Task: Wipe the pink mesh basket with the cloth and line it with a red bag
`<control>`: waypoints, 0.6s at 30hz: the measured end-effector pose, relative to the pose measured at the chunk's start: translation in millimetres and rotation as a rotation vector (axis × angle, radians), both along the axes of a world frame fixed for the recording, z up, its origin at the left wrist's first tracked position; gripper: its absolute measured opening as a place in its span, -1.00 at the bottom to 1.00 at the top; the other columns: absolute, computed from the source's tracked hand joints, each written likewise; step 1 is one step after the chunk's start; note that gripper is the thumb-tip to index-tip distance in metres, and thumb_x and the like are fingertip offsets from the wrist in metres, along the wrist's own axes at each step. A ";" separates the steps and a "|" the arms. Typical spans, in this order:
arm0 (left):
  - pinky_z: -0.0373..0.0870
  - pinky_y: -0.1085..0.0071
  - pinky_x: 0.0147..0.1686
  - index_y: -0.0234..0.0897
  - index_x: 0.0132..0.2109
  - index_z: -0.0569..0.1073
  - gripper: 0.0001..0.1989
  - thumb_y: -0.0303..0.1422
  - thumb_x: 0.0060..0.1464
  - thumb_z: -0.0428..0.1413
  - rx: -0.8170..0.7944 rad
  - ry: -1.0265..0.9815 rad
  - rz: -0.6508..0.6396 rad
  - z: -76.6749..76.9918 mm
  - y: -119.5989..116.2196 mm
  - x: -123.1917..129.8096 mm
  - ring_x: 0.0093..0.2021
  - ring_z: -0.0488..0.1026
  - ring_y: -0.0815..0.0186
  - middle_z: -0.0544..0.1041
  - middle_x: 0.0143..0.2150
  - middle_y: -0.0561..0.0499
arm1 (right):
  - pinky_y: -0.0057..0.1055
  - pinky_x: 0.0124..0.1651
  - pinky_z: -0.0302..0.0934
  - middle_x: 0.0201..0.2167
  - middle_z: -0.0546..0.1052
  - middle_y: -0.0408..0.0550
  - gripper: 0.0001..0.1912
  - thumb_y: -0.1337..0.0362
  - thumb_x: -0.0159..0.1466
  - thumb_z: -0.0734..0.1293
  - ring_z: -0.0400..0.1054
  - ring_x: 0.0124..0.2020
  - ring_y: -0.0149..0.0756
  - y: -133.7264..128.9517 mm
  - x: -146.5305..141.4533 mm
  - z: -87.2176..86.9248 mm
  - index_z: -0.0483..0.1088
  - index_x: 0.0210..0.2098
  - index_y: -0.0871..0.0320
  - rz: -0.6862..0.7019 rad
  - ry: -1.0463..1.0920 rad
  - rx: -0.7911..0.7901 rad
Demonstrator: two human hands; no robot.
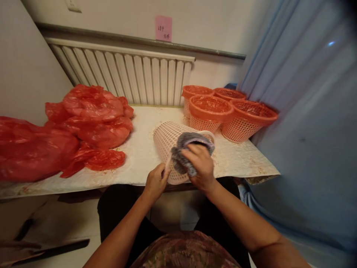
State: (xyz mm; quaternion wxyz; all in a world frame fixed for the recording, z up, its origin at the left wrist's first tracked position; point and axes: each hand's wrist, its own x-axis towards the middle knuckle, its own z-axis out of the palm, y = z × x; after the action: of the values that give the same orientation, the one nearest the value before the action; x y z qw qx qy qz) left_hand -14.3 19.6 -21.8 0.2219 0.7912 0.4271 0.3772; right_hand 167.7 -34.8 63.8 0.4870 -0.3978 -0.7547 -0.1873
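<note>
The only writing in view is on a pink note (163,28) stuck to the wall (203,22) behind: two short lines of dark handwriting, too small to read surely. No brand shows on the basket (173,136), pale pink and perforated, which lies on its side on the counter (142,145) at its near edge, in front of the person. Its closed base points away and to the left, its open mouth back toward the person and to the right; the long axis runs slantwise between them.

The left hand (156,182) grips the rim at the mouth's left side, fingers clamped on it. The right hand (201,163) has its fingers closed on a grey, fluffy cloth (181,158), bunched at the mouth and hiding part of the opening.

Behind the basket and to its right, four upright lined baskets (206,121) stand close together, red plastic folded over their rims. Well to the left, bulky red bags (96,119) cover that end of the counter. The side between the bags and the basket is open. A white radiator (134,76) stands behind the counter, below a long pipe (111,36); a blue curtain (301,130) hangs at the right end.
</note>
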 end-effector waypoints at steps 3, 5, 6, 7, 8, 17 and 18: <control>0.21 0.42 -0.37 -0.21 -0.34 0.28 -0.91 -0.45 0.10 -0.09 0.033 -0.008 0.002 -3.4 2.7 -2.0 -0.38 0.35 0.29 0.39 -0.41 0.05 | -0.03 0.17 0.15 0.19 0.35 0.02 -0.59 0.37 0.28 0.24 0.25 0.16 -0.06 14.0 -14.8 1.3 0.34 0.11 0.03 0.137 -0.265 -0.182; 0.23 0.40 -0.34 -0.22 -0.32 0.29 -0.90 -0.46 0.09 -0.09 0.040 -0.001 0.012 -5.4 3.8 -3.4 -0.37 0.37 0.28 0.41 -0.39 0.03 | 0.01 0.17 0.13 0.17 0.38 -0.01 -0.65 0.34 0.30 0.24 0.27 0.14 -0.06 24.8 -16.3 2.3 0.37 0.07 0.02 0.189 -0.329 -0.240; 0.23 0.40 -0.34 -0.21 -0.34 0.28 -0.91 -0.44 0.11 -0.09 0.039 0.008 0.016 -5.9 3.9 -3.9 -0.38 0.36 0.28 0.40 -0.41 0.03 | 0.01 0.17 0.13 0.14 0.41 -0.03 -0.68 0.33 0.32 0.24 0.28 0.12 -0.09 30.0 -14.3 3.6 0.38 0.05 0.01 0.205 -0.343 -0.245; 0.22 0.40 -0.35 -0.21 -0.35 0.26 -0.89 -0.40 0.15 -0.09 0.034 0.018 0.013 -6.0 3.7 -4.3 -0.39 0.35 0.28 0.38 -0.42 0.05 | 0.00 0.17 0.13 0.11 0.44 -0.05 -0.70 0.33 0.33 0.23 0.29 0.10 -0.12 34.9 -10.7 5.4 0.38 0.03 0.00 0.220 -0.360 -0.243; 0.21 0.40 -0.36 -0.20 -0.37 0.24 -0.85 -0.36 0.18 -0.09 0.029 0.026 0.006 -5.8 3.3 -4.4 -0.41 0.33 0.29 0.36 -0.44 0.06 | -0.02 0.17 0.13 0.08 0.46 -0.08 -0.72 0.34 0.35 0.22 0.30 0.08 -0.16 39.4 -6.0 7.7 0.38 0.02 -0.01 0.233 -0.381 -0.237; 0.15 0.42 -0.41 -0.20 -0.42 0.19 -0.78 -0.29 0.21 -0.08 0.001 0.030 -0.002 -5.4 -0.2 -4.4 -0.45 0.25 0.33 0.25 -0.50 0.12 | -0.06 0.13 0.12 0.08 0.45 -0.12 -0.62 0.38 0.40 0.11 0.32 0.00 -0.26 66.1 46.2 21.0 0.28 0.14 -0.05 0.114 -0.562 -0.139; 0.16 0.43 -0.41 -0.20 -0.42 0.19 -0.79 -0.30 0.21 -0.08 -0.011 0.023 -0.004 -7.5 -0.7 -6.2 -0.45 0.26 0.33 0.26 -0.49 0.12 | -0.06 0.12 0.12 0.08 0.45 -0.09 -0.61 0.38 0.39 0.10 0.32 -0.01 -0.25 69.9 55.0 19.7 0.27 0.14 -0.03 0.067 -0.548 -0.127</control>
State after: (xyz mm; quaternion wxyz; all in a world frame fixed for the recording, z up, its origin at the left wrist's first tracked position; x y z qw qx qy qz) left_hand -20.5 18.9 -29.3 0.2222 0.7952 0.4300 0.3653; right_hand 222.8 35.1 83.5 0.2448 -0.3368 -0.8811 -0.2241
